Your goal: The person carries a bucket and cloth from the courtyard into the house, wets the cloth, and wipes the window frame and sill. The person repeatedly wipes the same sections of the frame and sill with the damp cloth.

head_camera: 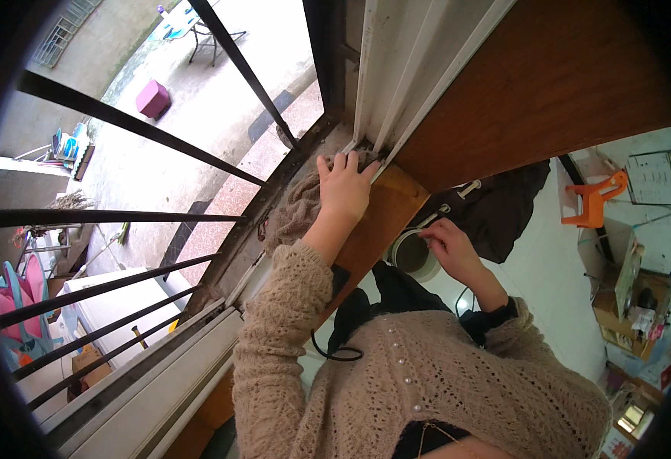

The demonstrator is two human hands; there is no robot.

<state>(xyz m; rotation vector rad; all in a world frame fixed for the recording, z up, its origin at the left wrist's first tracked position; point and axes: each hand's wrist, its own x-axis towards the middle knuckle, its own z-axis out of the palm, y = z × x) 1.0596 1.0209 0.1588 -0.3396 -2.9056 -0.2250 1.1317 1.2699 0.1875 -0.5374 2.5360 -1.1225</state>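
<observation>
My left hand [344, 186] lies palm down on a crumpled brown cloth [298, 212], at the corner where the dirty window sill meets the white frame. Its fingertips bend over the cloth's far end; the palm is hidden. The rest of the cloth trails along the sill beside the wrist. My right hand [447, 244] hangs near the rim of a round, pale bucket [413, 252], its fingers loosely curled and nothing visible in them. What the bucket holds looks dark and greyish.
Black metal bars [140, 137] cross the window opening on the left. A brown wooden panel [519, 86] rises at the right of the frame, above a wooden ledge [395, 198]. Dark fabric [496, 212] lies behind the bucket. An orange plastic stool [591, 201] stands farther right.
</observation>
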